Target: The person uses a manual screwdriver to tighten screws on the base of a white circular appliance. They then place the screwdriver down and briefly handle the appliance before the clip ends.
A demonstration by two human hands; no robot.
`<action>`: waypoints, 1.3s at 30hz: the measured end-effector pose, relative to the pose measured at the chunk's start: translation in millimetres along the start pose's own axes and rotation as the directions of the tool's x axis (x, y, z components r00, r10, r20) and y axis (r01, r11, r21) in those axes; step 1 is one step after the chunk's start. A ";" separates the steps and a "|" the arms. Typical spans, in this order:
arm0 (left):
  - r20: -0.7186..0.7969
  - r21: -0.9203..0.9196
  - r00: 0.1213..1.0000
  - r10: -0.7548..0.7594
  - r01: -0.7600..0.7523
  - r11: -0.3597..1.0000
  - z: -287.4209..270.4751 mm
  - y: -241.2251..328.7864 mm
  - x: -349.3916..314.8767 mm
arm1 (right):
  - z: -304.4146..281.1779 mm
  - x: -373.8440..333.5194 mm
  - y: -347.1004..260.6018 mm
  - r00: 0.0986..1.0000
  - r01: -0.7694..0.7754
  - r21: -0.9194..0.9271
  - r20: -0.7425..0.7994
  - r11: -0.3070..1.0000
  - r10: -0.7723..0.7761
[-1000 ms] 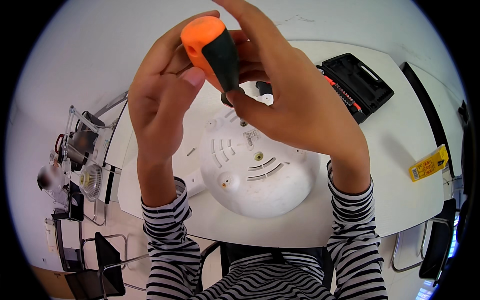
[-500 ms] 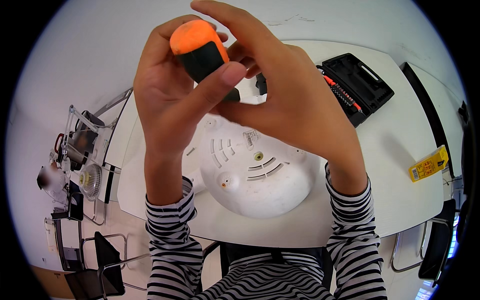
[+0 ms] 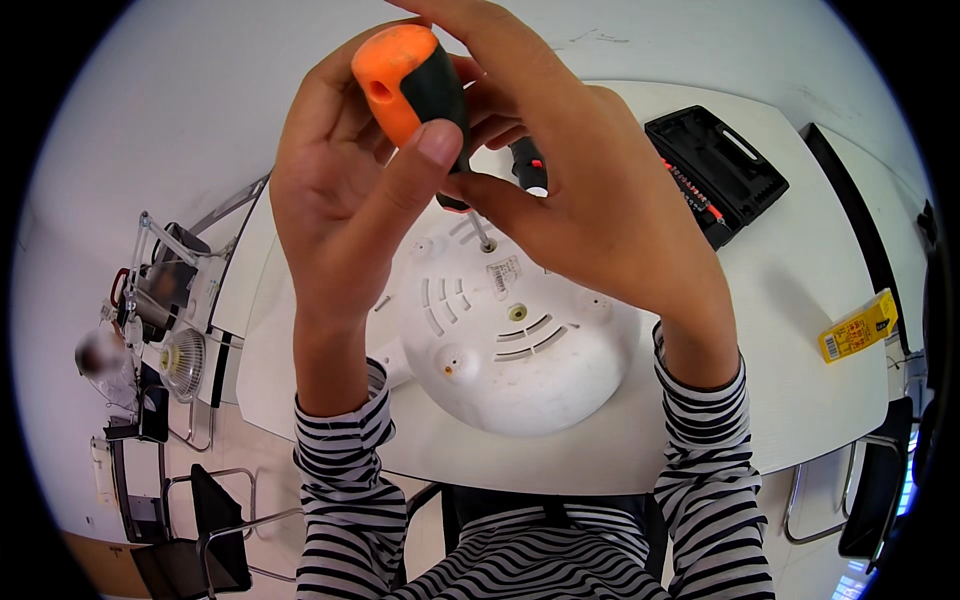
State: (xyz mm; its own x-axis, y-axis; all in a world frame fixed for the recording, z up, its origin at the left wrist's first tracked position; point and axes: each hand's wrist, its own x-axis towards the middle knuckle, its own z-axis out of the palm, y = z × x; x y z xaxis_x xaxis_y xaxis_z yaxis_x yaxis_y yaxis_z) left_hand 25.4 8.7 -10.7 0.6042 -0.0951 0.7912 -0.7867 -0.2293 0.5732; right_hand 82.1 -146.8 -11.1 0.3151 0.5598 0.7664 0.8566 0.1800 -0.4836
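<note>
Both hands are closed around an orange and black screwdriver (image 3: 395, 70), high in front of me. My left hand (image 3: 345, 190) has its thumb along the handle. My right hand (image 3: 590, 180) wraps the handle from the other side, thumb near its lower end. A metal shaft runs down from the handle, its tip in a recessed hole of a white rounded appliance (image 3: 560, 385). This appliance lies with its vented, labelled underside up. Beside it on the left a small screw (image 3: 382, 303) lies on the table. My right hand partly hides the appliance's far side.
The white table (image 3: 820, 400) bears an open black tool case (image 3: 740, 180) with bits at the far right and a yellow carton (image 3: 858, 328) at the right. A black tool (image 3: 524, 165) is partly hidden behind my right hand. Chairs (image 3: 205, 535), a fan (image 3: 181, 363) and another person are at left.
The screwdriver handle has turned, so its orange side with a hole faces me. Its shaft and the recessed hole beneath now show. The appliance has stayed in place.
</note>
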 end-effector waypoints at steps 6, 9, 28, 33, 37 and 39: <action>-0.061 0.176 0.998 -0.024 0.035 0.984 -14.4 -1.2 -4.3 | -1.3 2.1 -3.0 1.000 -0.006 0.026 -0.011 1.000 0.006; -0.080 0.241 0.997 -0.018 0.037 0.970 -14.2 -0.5 -4.5 | -2.3 2.9 -5.5 0.999 -0.033 0.047 0.012 0.998 0.033; -0.068 0.156 0.998 -0.015 0.025 0.987 -21.4 -10.4 -6.7 | -29.8 16.4 -22.0 0.943 -0.252 0.231 0.279 0.940 0.184; -0.102 0.134 0.994 -0.035 0.049 0.990 -16.4 -8.9 -6.3 | -21.7 8.3 -26.8 0.966 -0.165 0.055 0.209 0.985 0.150; -0.032 0.113 0.998 -0.053 0.057 0.992 -15.6 -7.2 -3.2 | -22.0 10.0 -21.6 0.963 -0.186 0.137 0.219 0.973 0.154; -0.004 0.116 0.997 -0.072 0.072 0.991 -9.7 -4.4 0.9 | -19.0 7.6 -19.4 0.973 -0.161 0.121 0.184 0.980 0.137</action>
State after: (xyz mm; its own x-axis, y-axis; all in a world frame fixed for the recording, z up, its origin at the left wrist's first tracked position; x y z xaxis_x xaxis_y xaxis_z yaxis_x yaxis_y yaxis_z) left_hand 28.1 19.0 -10.4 0.6586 -0.0747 0.7488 -0.7213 -0.3466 0.5997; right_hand 75.7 -161.5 12.1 0.3492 0.7181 0.6021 0.7392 0.1838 -0.6479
